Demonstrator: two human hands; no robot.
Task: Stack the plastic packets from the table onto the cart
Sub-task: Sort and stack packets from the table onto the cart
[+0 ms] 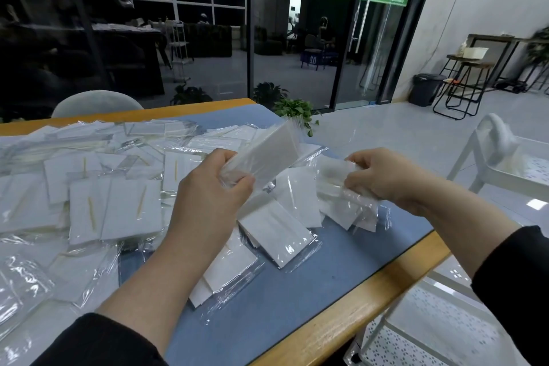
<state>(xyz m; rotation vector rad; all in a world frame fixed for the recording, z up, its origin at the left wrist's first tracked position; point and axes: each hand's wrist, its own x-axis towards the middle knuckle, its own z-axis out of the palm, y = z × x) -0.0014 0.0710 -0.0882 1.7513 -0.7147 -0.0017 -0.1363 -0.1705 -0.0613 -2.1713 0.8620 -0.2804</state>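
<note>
Gripping one plastic packet (264,151) in your left hand (212,187) and another in your right hand (383,177), you have most packets left on the surface (285,291); cart (505,175) shows none stacked.

Wood-edged surface (350,327) carries a blue mat (285,300); clear plastic packets (118,211) lie heaped directly across it.

Both forearms reach forward, left grip (214,187) and right grip (383,178) raised, fingers curled, each clutching a load.
</note>
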